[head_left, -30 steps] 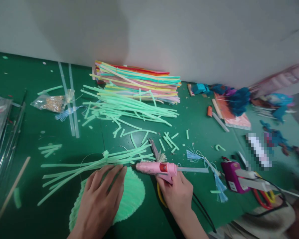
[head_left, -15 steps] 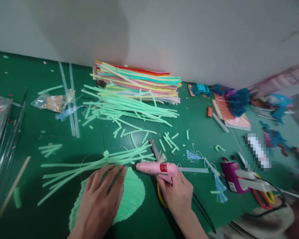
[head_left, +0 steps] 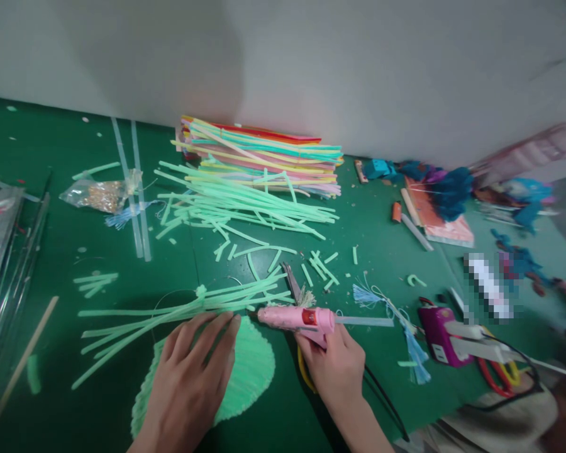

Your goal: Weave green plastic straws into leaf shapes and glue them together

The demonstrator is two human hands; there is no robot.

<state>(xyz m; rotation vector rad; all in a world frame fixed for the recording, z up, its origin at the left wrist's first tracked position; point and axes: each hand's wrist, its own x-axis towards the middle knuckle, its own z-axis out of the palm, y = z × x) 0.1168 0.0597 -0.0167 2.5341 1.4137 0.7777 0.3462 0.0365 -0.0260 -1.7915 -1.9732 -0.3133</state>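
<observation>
Nothing moved; left hand point(head_left: 187, 368) palm down over green pad point(head_left: 251, 372), grip unclear; right hand point(head_left: 336, 365) clasping glue gun point(head_left: 287, 318)

The pink glue gun point(head_left: 283, 318) looks smooth plastic; the green piece point(head_left: 252, 371) is ribbed and velvety. Near the worktop's point(head_left: 56, 251) back edge lie fuzzy, matt stems point(head_left: 264, 151). The bag point(head_left: 99, 195) is glossy clear plastic, the stick point(head_left: 38, 330) bare wood.

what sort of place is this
Probably a craft workshop or craft room: the right hand holds a glue gun, a stack of coloured stems that look like pipe cleaners lies by the wall, and a blue tassel lies on the table.
</observation>
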